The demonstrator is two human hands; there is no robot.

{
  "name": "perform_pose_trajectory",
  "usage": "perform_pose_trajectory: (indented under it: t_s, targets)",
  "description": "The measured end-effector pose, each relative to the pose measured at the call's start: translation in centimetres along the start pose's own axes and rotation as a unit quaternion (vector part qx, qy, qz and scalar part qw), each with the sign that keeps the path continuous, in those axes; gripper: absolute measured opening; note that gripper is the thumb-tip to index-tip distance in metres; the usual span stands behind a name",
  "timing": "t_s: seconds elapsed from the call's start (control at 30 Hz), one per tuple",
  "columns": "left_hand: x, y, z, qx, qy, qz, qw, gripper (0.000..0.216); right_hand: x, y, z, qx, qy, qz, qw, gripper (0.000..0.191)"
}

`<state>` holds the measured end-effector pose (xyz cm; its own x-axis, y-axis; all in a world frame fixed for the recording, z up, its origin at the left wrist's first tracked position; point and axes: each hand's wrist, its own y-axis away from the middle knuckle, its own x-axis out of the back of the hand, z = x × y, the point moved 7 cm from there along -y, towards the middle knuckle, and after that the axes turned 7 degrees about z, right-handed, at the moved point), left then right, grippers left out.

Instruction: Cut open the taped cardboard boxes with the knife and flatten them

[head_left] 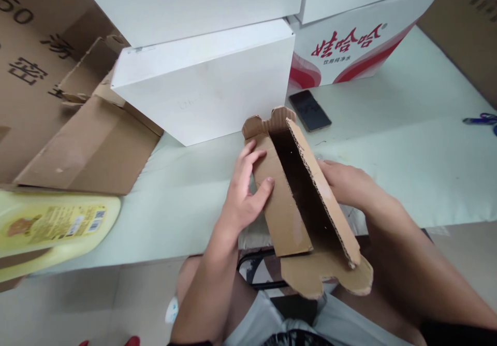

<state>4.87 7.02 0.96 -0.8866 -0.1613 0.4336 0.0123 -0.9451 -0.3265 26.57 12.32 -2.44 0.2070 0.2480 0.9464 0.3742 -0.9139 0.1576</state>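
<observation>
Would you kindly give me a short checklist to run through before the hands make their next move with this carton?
1. Left hand on the carton: ok, fingers and thumb rest on its left flap.
2. Right hand gripping firmly: cannot tell, the fingertips are hidden behind the right side.
3. Carton wholly over the table: not ok, its near end extends past the front edge.
4. Carton's inside empty: cannot tell, too dark.
5. Phone not under the carton: ok, it lies beyond the far end.
</observation>
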Motion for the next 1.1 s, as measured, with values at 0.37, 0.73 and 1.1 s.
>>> perform_pose_trajectory:
  t_s: [0.37,0.73,1.1]
  targets:
    - [0.3,0.2,-0.2,-0.019,0.01,-0.028,0.999,0.049,7.8,5.2,-6.5,0.348,-0.289,0.239,0.859,0.03]
    - [0.5,0.8,4.8,-0.126,-0.048,-0.028,0.991,0.05,7.3,5.4,-6.8,0.359,-0.306,0.256,0.844,0.01]
    - [3.7,0.7,5.0,-0.034,-0.008,0.055,0.998,0.031,8.5,5.6,-4.8,0.209,-0.326,0.288,0.876,0.021]
